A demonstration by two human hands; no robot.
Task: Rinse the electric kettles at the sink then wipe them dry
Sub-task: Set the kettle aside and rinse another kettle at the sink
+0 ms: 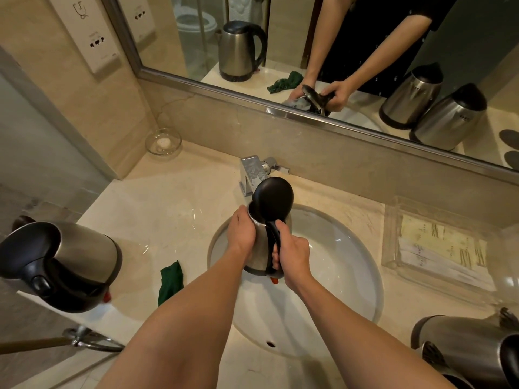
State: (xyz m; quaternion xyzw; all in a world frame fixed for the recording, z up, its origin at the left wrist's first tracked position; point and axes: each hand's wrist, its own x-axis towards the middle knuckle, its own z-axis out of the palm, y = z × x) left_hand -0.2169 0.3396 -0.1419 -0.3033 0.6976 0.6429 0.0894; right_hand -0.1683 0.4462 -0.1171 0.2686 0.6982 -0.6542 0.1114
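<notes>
Marble counter flanks sink; we grip kettle over the basin, left hand wrapping its body, right hand clasping its handle.

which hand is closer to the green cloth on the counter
Left. The left hand holds the kettle body on the green cloth side; the right hand grips the handle, farther away.

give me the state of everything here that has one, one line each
steel kettle with black lid over the sink: lid flipped open, tilted toward the tap, held in both hands
left hand: cupped on the kettle body
right hand: gripping the black handle
chrome tap: no water visible
steel kettle on the left counter: lid shut, standing
green cloth: crumpled on the counter
white sink basin: not filled
</notes>
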